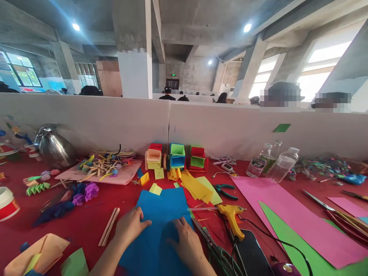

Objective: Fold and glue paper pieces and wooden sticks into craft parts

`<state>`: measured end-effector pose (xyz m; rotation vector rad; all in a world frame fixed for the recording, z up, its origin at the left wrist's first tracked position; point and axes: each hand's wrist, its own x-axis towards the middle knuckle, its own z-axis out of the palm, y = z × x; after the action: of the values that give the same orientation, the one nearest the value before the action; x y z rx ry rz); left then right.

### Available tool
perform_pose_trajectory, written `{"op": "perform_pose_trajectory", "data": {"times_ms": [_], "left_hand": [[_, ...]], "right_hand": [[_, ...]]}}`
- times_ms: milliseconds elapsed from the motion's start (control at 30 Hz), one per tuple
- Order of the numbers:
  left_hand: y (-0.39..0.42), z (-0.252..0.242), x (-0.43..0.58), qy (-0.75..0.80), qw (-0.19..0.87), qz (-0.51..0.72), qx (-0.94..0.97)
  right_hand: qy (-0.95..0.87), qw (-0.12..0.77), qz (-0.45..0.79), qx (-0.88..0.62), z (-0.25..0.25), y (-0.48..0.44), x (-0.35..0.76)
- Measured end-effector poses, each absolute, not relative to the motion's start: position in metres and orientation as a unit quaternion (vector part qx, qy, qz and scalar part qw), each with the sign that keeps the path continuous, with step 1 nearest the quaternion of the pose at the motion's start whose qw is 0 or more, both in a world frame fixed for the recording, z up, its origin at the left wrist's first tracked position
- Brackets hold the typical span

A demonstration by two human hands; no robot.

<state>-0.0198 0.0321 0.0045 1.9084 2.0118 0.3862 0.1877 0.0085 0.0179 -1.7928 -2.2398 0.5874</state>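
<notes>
A sheet of blue paper (161, 214) lies before me on the red-covered table. My left hand (132, 224) rests at its left edge, the thumb stretched out over the paper and apart from the curled index finger. Over the right side of the sheet is my right hand (186, 237), fingers spread and pointing away from me; it holds nothing. Beyond the far edge stand small folded-paper boxes in blue and green (177, 155), red and peach (155, 155), and red and green (197, 156). Yellow paper strips (198, 186) lie just behind the blue sheet.
Scissors (214, 243), a yellow glue gun (232, 218) with its cord, a phone (253, 253) and pliers (225, 191) lie on the right. Pink paper (299, 218) is farther right, near bottles (283, 166). Two wooden sticks (109, 227) and a steel jug (54, 145) are on the left.
</notes>
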Motion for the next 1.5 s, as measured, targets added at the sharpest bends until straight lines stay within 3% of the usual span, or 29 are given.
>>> {"op": "perform_pose_trajectory", "data": {"times_ms": [200, 333, 400, 733, 1033, 1267, 1500], "left_hand": [[0.035, -0.001, -0.025, 0.721, 0.200, 0.227, 0.623], [0.034, 0.005, -0.024, 0.637, 0.435, 0.377, 0.513], [0.034, 0.007, -0.024, 0.596, 0.503, 0.425, 0.460], [0.032, 0.012, -0.024, 0.575, 0.557, 0.551, 0.235], [0.031, 0.022, -0.025, 0.553, 0.601, 0.556, 0.156], [0.032, 0.026, -0.029, 0.532, 0.620, 0.548, 0.180], [0.030, 0.019, -0.029, 0.577, 0.585, 0.465, 0.329]], "right_hand": [[-0.762, 0.107, 0.200, -0.606, 0.018, 0.010, 0.187], [-0.765, 0.102, 0.199, -0.604, 0.017, 0.011, 0.188], [-0.767, 0.103, 0.195, -0.603, 0.016, 0.011, 0.188], [-0.772, 0.114, 0.195, -0.594, 0.016, 0.008, 0.188], [-0.774, 0.113, 0.189, -0.594, 0.016, 0.008, 0.189], [-0.775, 0.108, 0.185, -0.595, 0.019, 0.007, 0.187], [-0.776, 0.108, 0.185, -0.593, 0.022, 0.006, 0.186]]}}
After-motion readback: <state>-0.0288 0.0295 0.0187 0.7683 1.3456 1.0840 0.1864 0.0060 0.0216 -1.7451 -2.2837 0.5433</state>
